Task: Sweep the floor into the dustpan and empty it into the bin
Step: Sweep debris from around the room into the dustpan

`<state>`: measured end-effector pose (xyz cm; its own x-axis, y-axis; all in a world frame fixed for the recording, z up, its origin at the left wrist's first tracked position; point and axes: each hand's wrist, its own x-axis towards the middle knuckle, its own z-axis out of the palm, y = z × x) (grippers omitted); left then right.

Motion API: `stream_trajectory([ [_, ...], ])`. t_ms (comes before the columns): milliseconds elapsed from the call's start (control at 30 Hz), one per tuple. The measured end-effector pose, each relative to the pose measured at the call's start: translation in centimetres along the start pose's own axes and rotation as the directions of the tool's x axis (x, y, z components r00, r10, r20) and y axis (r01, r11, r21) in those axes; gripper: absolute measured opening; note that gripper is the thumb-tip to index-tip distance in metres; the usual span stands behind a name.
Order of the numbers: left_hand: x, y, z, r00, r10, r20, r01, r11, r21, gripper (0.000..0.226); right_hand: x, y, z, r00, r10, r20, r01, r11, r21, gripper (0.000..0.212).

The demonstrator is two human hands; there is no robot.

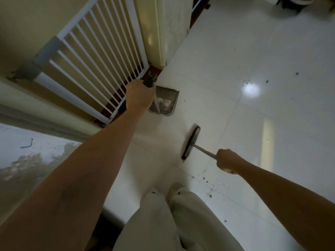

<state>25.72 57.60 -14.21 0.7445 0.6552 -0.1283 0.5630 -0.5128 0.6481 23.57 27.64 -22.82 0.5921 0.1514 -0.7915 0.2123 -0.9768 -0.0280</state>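
Observation:
A grey dustpan (166,100) with a long upright handle stands on the white tiled floor beside a white gate; some dirt lies inside it. My left hand (139,96) grips the black top of that handle. My right hand (227,161) grips the metal pole of a dark flat broom (190,143), whose blurred head lies on the floor below and right of the dustpan. Dark specks of dirt (206,185) are scattered on the tiles below my right hand. No bin is in view.
A white barred gate (101,57) and a cream door frame (154,33) stand at the left. More dirt specks (297,73) dot the tiles at the right. My legs in pale trousers (172,214) are at the bottom. Dark furniture (290,4) sits top right.

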Motion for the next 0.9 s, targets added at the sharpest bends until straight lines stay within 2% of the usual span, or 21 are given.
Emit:
stream_trajectory([
  [167,0.4,0.2,-0.2,1.000,-0.017,-0.019,0.016,0.999,-0.039,0.045,-0.9,-1.5,0.5,0.995,-0.103,0.003,0.102,0.993,0.056,0.033],
  [267,0.6,-0.3,-0.4,0.999,-0.028,-0.026,0.026,0.997,-0.070,0.041,0.1,-4.6,0.5,0.979,-0.200,0.022,0.198,0.977,0.084,0.033],
  [433,0.5,-2.3,-0.8,0.999,-0.011,-0.030,0.009,0.998,-0.068,0.045,2.7,-11.0,3.3,0.964,-0.260,0.055,0.254,0.962,0.096,0.036],
  [533,0.9,-3.1,-1.1,0.997,-0.065,-0.031,0.062,0.994,-0.092,0.045,3.0,-13.1,4.5,0.975,-0.213,0.068,0.209,0.976,0.056,0.038],
  [633,1.5,-4.1,-1.8,0.987,-0.153,-0.039,0.147,0.982,-0.119,0.042,2.7,-11.2,5.1,0.989,-0.137,0.063,0.135,0.990,0.038,0.036],
  [800,2.4,-4.8,-3.3,0.992,-0.128,0.013,0.129,0.985,-0.117,0.041,-0.4,-6.1,6.0,0.997,0.041,0.072,-0.044,0.998,0.047,0.036],
  [900,3.1,-4.9,-4.8,0.990,-0.139,0.023,0.141,0.977,-0.160,0.041,-2.0,-8.8,5.0,0.996,0.051,0.079,-0.061,0.989,0.133,0.030],
])
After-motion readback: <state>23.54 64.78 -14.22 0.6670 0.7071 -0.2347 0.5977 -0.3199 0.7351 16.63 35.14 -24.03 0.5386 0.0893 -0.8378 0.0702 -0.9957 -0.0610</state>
